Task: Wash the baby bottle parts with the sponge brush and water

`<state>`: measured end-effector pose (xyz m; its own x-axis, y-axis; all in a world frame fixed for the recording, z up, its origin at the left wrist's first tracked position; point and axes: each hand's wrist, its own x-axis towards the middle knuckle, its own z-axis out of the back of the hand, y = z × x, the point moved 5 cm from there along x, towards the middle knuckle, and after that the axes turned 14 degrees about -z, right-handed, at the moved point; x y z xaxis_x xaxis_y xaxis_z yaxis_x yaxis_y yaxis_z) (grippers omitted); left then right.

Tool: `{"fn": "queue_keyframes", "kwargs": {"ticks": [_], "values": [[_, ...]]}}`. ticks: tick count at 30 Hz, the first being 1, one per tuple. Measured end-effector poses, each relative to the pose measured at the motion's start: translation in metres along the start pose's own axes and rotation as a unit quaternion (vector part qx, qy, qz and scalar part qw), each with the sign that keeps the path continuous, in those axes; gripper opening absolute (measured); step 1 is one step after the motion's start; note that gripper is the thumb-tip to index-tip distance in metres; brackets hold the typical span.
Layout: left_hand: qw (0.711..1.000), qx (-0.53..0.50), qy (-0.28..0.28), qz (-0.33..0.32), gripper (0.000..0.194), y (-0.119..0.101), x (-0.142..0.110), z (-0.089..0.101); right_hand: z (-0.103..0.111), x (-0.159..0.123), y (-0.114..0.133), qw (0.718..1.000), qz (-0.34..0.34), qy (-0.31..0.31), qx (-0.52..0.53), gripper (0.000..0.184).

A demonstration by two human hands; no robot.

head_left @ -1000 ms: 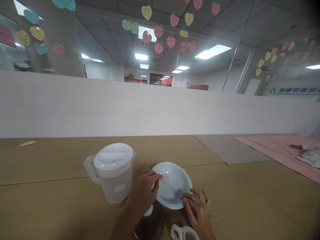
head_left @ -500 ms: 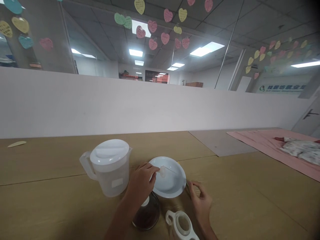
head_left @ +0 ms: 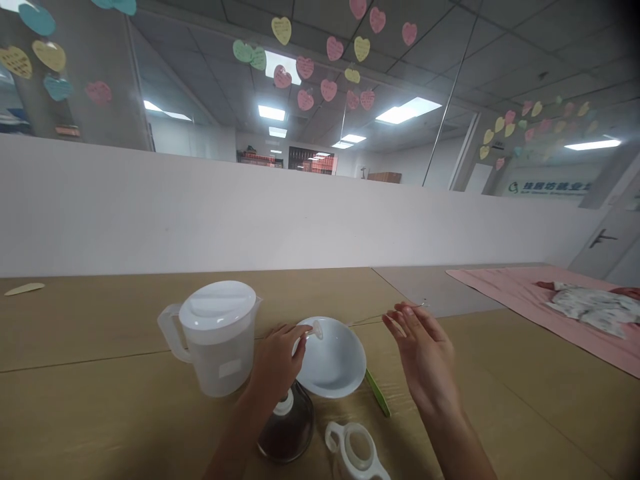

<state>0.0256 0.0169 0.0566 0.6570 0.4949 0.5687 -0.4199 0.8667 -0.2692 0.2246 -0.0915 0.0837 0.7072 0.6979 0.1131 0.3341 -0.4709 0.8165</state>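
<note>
Above the left rim of a white bowl [head_left: 333, 363], my left hand [head_left: 277, 360] is closed, pinching a small clear piece with a disc-like end [head_left: 317, 329]. My right hand [head_left: 427, 357] is raised to the right of the bowl, palm partly turned up. Its thumb and fingertips pinch a thin, wire-like clear thing [head_left: 424, 304], whose exact kind is too fine to make out. A green-handled tool [head_left: 378, 393] lies against the bowl's right side, its tip hidden. Below my left wrist is a dark round lid-like thing with a pale knob [head_left: 287, 430], partly covered by my forearm.
A lidded translucent pitcher [head_left: 223, 343] stands left of the bowl. Near the front edge is a white two-eared holder with a round middle [head_left: 357, 450]. A pink cloth [head_left: 505, 290] with a patterned garment [head_left: 585, 307] lies at right. Behind the table rises a white wall [head_left: 300, 220].
My right hand has moved up and right, away from the bowl's rim, uncovering the green-handled tool. My left hand keeps its pinch above the bowl, shifted slightly. The view has turned a little.
</note>
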Motion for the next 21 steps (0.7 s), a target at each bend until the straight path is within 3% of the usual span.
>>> {"fn": "queue_keyframes", "kwargs": {"ticks": [3, 7, 15, 21], "values": [[1.000, -0.005, -0.014, 0.004, 0.027, 0.001, 0.000, 0.000, -0.019, -0.025, 0.022, 0.999, 0.040, 0.030, -0.007, 0.016], [0.999, -0.030, -0.036, 0.001, 0.024, -0.002, 0.000, 0.003, -0.032, -0.048, 0.037, 0.994, 0.113, 0.002, 0.005, 0.013], [0.997, -0.063, -0.046, 0.021, 0.023, -0.003, 0.001, 0.005, -0.035, -0.045, 0.020, 0.994, 0.094, 0.029, -0.044, 0.010], [0.996, -0.076, -0.053, 0.019, 0.020, -0.005, 0.002, 0.003, -0.032, -0.046, 0.014, 0.993, 0.099, 0.015, -0.060, 0.009]]}}
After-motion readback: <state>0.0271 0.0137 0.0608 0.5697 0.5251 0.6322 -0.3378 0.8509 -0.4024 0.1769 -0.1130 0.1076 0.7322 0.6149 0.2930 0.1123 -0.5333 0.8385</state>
